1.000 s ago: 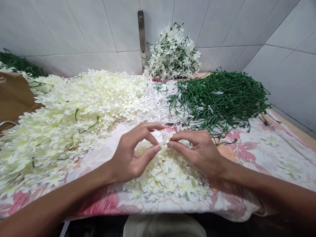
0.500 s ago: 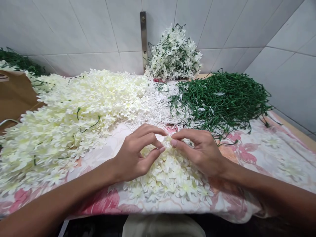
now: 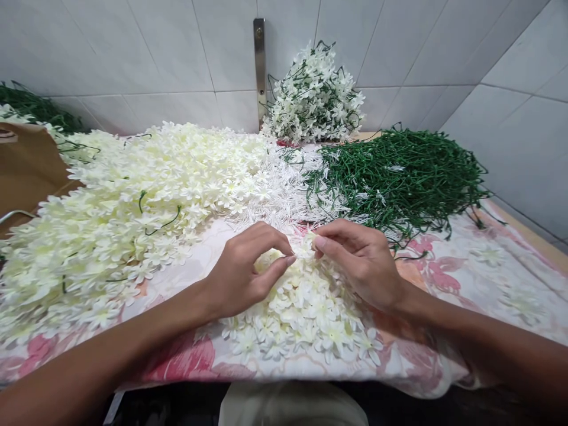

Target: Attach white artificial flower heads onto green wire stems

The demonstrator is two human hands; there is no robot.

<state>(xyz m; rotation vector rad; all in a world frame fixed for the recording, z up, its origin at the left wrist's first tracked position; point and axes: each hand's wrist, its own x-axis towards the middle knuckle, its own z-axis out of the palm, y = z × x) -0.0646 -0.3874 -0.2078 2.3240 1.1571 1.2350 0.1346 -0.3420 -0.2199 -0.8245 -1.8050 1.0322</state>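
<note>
**Left hand** (image 3: 244, 271): fingers (image 3: 270, 238) curled narrow at the edge of a low heap of cream artificial blossoms (image 3: 306, 307); grip cannot be told.
**Right hand** (image 3: 359, 263): fingertips (image 3: 320, 244) narrow on the heap's top, now higher and further from the left hand than earlier.
**Surroundings:** heap on a pink-floral cloth (image 3: 448, 307), near a larger cream blossom mass (image 3: 133, 236) and tangled green wire stems (image 3: 399, 183).

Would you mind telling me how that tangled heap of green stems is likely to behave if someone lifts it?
The green stems are probably light for their bulk, as the heap looks loose and airy. Their ends arc outward, so they seem springy rather than floppy. Being tangled, they would likely lift as one clump.
</note>
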